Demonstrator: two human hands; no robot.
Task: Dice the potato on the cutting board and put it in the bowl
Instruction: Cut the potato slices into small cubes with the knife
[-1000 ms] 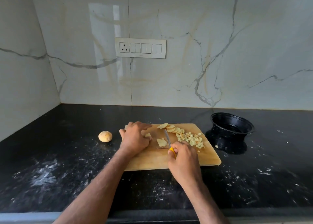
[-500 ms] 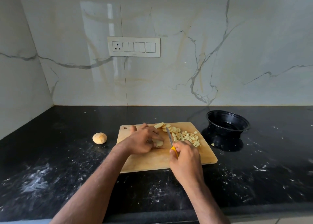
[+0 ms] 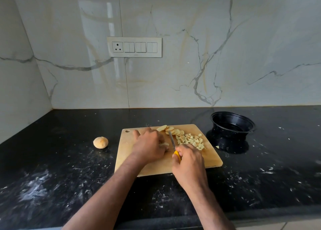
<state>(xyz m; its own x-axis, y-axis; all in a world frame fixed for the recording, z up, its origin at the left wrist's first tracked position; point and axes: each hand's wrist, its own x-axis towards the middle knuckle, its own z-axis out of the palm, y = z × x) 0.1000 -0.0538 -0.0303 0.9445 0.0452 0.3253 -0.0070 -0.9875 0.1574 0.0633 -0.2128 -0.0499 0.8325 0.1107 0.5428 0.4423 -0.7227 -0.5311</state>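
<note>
Now gathered tighter under the left hand than a second ago: potato slices mid cutting board, fingers curled over them. Right hand gripping knife, blade alongside, ready for dicing. Diced pile right; bowl empty, far right.

Left hand is curled over a potato piece on the wooden cutting board, right hand grips a yellow-handled knife just beside it — slices and dice piled behind, black bowl off right, one whole potato left on the counter
</note>
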